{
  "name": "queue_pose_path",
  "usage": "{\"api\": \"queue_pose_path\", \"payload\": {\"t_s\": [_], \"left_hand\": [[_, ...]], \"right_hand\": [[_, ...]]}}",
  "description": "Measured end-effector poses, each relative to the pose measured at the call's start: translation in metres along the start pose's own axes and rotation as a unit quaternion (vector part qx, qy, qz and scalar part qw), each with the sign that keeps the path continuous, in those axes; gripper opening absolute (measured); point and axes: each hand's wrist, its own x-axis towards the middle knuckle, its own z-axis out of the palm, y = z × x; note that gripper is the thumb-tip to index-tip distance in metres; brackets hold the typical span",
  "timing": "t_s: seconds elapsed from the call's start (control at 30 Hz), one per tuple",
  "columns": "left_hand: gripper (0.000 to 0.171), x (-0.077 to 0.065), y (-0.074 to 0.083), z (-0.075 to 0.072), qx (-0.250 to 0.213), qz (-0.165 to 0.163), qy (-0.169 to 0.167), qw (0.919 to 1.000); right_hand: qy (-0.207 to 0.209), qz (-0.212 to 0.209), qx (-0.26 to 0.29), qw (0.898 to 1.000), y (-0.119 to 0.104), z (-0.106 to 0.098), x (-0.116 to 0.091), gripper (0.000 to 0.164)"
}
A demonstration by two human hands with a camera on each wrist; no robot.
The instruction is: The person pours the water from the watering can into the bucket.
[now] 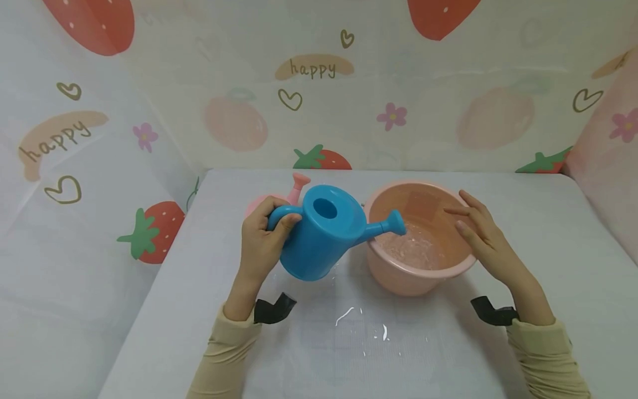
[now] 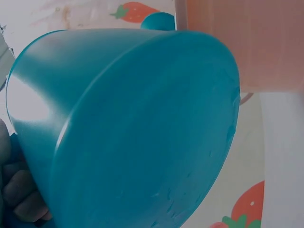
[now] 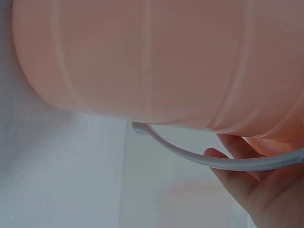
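Sleeves (image 1: 230,344) are covering my arms; my left fingers (image 1: 268,206) are gripping the blue watering can (image 1: 319,238), holding its spout (image 1: 380,228) over the basin (image 1: 399,281) near the worktop's far edge (image 1: 523,183). My right fingers (image 1: 477,205) are hanging spread at the rim (image 1: 448,272). Water (image 1: 413,252) is lying inside; pouring seems unfinished.

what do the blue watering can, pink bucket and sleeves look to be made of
Blue watering can: probably smooth, fairly glossy plastic, given its even colour and the bright highlight in the left wrist view.
Pink bucket: likely plastic with a satin sheen; the right wrist view shows faint ridges that look moulded.
Sleeves: matt fabric, judging by the soft creases; the fibre can't be told.
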Motion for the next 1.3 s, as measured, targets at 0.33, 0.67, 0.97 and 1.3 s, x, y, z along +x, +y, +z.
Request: {"api": "queue_pose_path", "payload": {"t_s": [0.33, 0.67, 0.97, 1.3], "left_hand": [[0.033, 0.0016, 0.0008, -0.0069, 0.012, 0.011, -0.052, 0.9985], [0.016, 0.0024, 0.0011, -0.0093, -0.003, 0.016, -0.04, 0.9991], [0.026, 0.0003, -0.002, -0.0062, -0.002, 0.029, -0.014, 0.9995], [0.032, -0.0008, -0.0008, -0.0016, -0.016, 0.023, 0.011, 0.9995]], "right_hand": [[0.002, -0.004, 0.003, 1.0, -0.0003, -0.0001, 0.0003, 0.036], [0.003, -0.005, 0.003, 1.0, -0.0012, -0.0004, 0.0007, 0.037], [0.0, 0.002, 0.005, 1.0, -0.0007, 0.0008, -0.0004, 0.037], [0.001, -0.002, 0.008, 1.0, -0.0017, -0.0001, -0.0003, 0.036]]}}
